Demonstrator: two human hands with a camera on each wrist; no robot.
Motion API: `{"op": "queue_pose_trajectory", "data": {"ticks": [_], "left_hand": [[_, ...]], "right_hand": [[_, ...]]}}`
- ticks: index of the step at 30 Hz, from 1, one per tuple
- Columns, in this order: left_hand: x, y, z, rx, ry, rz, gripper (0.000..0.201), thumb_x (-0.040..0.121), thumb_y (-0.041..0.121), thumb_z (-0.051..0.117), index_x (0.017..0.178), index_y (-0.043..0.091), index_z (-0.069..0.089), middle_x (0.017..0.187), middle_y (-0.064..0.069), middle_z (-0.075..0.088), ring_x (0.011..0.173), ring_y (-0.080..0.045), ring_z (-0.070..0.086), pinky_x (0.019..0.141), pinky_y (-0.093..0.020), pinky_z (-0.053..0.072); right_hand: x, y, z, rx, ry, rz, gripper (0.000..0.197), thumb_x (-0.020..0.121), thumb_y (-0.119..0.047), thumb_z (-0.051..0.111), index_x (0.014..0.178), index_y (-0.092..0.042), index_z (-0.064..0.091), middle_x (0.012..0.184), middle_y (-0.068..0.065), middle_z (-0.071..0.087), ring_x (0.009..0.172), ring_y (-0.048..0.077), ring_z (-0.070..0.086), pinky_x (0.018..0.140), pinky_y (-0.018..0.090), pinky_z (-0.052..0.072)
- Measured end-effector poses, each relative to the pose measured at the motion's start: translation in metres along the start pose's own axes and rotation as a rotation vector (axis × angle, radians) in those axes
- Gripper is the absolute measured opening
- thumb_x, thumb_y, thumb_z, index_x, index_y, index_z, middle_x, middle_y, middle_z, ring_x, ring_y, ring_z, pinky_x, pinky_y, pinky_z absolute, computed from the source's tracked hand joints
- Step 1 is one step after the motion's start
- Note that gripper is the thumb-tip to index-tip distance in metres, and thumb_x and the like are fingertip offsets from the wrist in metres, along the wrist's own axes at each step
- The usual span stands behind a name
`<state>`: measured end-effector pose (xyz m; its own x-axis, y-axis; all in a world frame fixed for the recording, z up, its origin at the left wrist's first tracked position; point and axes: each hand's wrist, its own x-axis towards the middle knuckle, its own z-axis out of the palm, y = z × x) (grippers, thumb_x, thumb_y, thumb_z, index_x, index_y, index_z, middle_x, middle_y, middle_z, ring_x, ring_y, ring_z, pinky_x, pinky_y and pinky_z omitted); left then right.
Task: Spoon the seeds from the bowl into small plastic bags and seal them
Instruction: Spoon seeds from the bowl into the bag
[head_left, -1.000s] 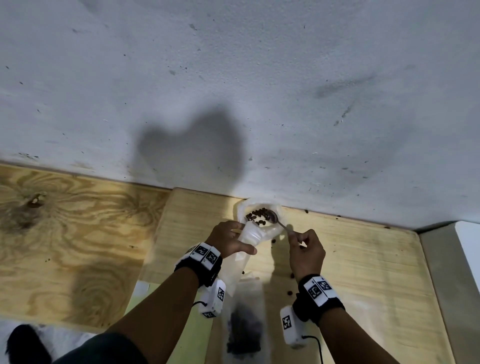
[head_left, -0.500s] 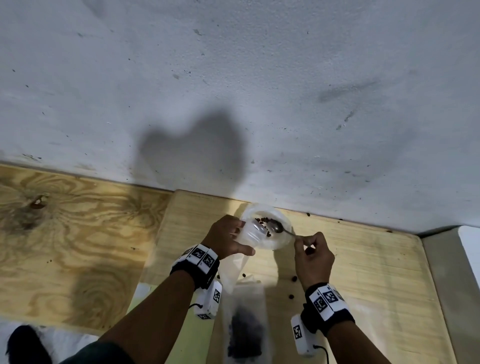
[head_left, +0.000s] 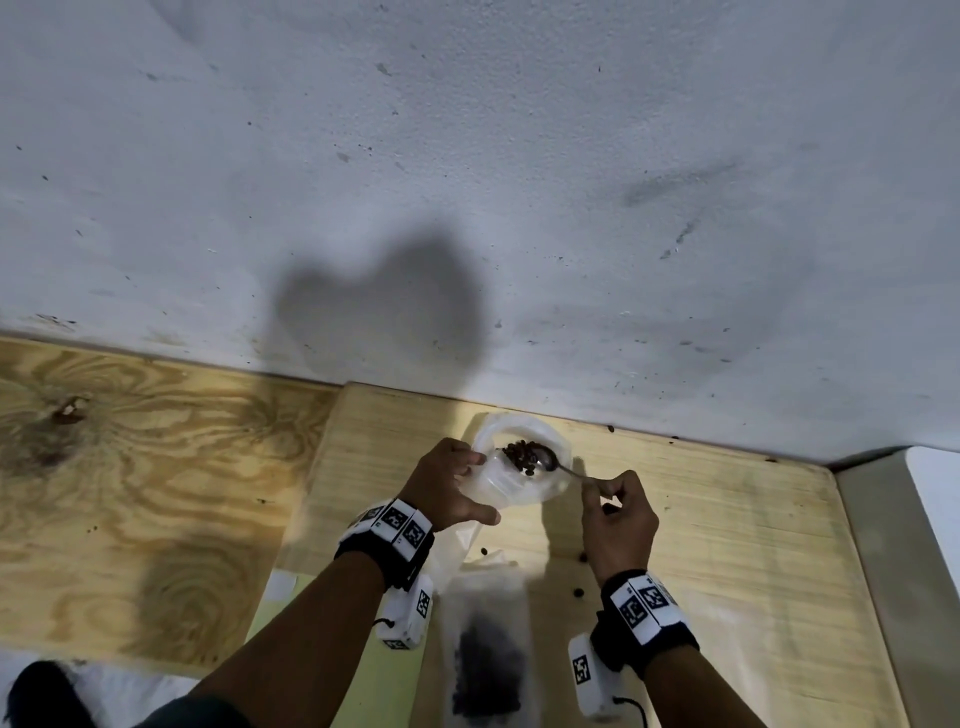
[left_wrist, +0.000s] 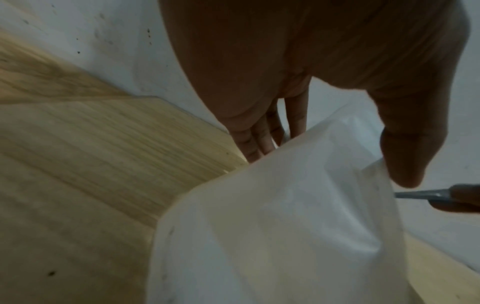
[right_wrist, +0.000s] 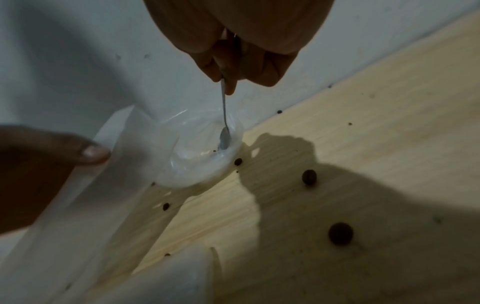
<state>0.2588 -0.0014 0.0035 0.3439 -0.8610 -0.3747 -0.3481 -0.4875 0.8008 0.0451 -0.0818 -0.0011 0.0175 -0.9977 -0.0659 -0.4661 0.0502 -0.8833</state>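
Several dark seeds (head_left: 521, 457) sit heaped in the spoon (head_left: 545, 460), whose bowl hangs over the clear plastic bowl (head_left: 551, 441) and the mouth of the small plastic bag (head_left: 496, 475), close to the white wall (head_left: 467, 182). The right hand (head_left: 618, 525) pinches the spoon's thin handle between thumb and curled fingers, while the left hand (head_left: 447, 486) holds the bag, thumb on one side and fingers on the other, though blur hides exactly where bag ends and bowl begins. Loose seeds (right_wrist: 340, 233) lie scattered on the pale wooden board (head_left: 727, 519), and a filled bag (head_left: 485, 660) lies near the wrists.
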Motion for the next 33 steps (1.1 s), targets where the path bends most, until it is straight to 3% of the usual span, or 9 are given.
{"op": "queue_pose_trajectory", "data": {"ticks": [4,9,13,16,19,24,26,29,33], "left_hand": [[0.003,0.001,-0.003,0.01,-0.061,-0.08,0.088,0.043,0.03,0.097,0.122,0.017,0.06,0.123,0.008,0.053,0.105,-0.009,0.058,0.087,-0.02,0.049],[0.004,0.008,-0.005,-0.029,-0.06,-0.097,0.09,0.044,0.026,0.098,0.124,0.017,0.057,0.126,0.005,0.055,0.109,-0.011,0.058,0.09,-0.022,0.05],[-0.001,0.008,-0.004,-0.013,-0.057,-0.072,0.088,0.046,0.022,0.097,0.124,0.015,0.058,0.128,0.004,0.053,0.111,-0.013,0.058,0.095,-0.025,0.05],[-0.003,0.005,-0.002,0.013,-0.056,-0.049,0.089,0.045,0.022,0.097,0.125,0.012,0.059,0.129,0.005,0.051,0.111,-0.014,0.058,0.099,-0.029,0.049],[-0.004,0.003,0.001,0.028,-0.078,-0.041,0.088,0.045,0.021,0.097,0.124,0.011,0.061,0.127,0.007,0.048,0.112,-0.013,0.058,0.097,-0.024,0.048],[-0.002,0.005,0.0,-0.001,-0.106,-0.078,0.09,0.046,0.019,0.097,0.127,0.012,0.058,0.132,0.005,0.049,0.115,-0.013,0.057,0.098,-0.025,0.049],[0.0,0.006,-0.001,-0.033,-0.115,-0.098,0.089,0.048,0.016,0.097,0.127,0.012,0.057,0.131,0.003,0.052,0.116,-0.013,0.056,0.097,-0.023,0.048],[0.002,0.007,-0.002,-0.055,-0.141,-0.118,0.086,0.05,0.013,0.096,0.127,0.011,0.056,0.127,0.003,0.055,0.114,-0.011,0.055,0.095,-0.02,0.046],[0.003,0.008,-0.008,-0.084,-0.173,-0.178,0.072,0.041,0.024,0.097,0.107,0.021,0.066,0.117,0.004,0.066,0.107,-0.014,0.064,0.097,-0.038,0.053]], "right_hand": [[-0.002,0.003,0.0,0.027,0.009,0.068,0.034,0.089,-0.012,0.069,0.07,-0.017,0.04,0.06,-0.001,0.047,0.044,0.018,0.035,0.05,0.027,0.038],[-0.005,0.002,0.003,0.069,0.022,0.162,0.032,0.087,-0.013,0.071,0.069,-0.013,0.044,0.064,-0.001,0.051,0.049,0.019,0.039,0.055,0.031,0.043],[-0.005,-0.008,-0.005,0.087,0.08,0.109,0.025,0.086,-0.007,0.068,0.072,-0.008,0.048,0.065,-0.001,0.053,0.051,0.019,0.046,0.053,0.026,0.042],[-0.006,-0.013,-0.007,0.063,0.049,0.05,0.025,0.084,-0.006,0.068,0.071,-0.009,0.047,0.057,0.0,0.049,0.045,0.019,0.041,0.048,0.025,0.037],[-0.004,-0.013,-0.003,0.041,0.021,0.066,0.027,0.082,-0.006,0.068,0.07,-0.012,0.045,0.06,0.0,0.051,0.045,0.019,0.041,0.05,0.026,0.037],[0.002,-0.01,0.006,0.088,0.051,0.289,0.023,0.08,-0.013,0.072,0.07,-0.01,0.052,0.068,0.003,0.059,0.063,0.023,0.053,0.066,0.037,0.049],[0.002,-0.005,0.012,0.113,0.022,0.412,0.026,0.072,-0.024,0.076,0.065,-0.016,0.051,0.065,0.004,0.058,0.061,0.026,0.052,0.065,0.045,0.052],[0.001,0.0,0.021,0.226,-0.007,0.563,0.028,0.065,-0.028,0.078,0.065,-0.019,0.051,0.059,0.006,0.05,0.052,0.021,0.042,0.05,0.034,0.039],[0.004,0.003,0.025,0.365,-0.013,0.679,0.022,0.077,-0.009,0.077,0.079,-0.013,0.056,0.057,0.006,0.043,0.044,0.017,0.032,0.042,0.025,0.027]]}}
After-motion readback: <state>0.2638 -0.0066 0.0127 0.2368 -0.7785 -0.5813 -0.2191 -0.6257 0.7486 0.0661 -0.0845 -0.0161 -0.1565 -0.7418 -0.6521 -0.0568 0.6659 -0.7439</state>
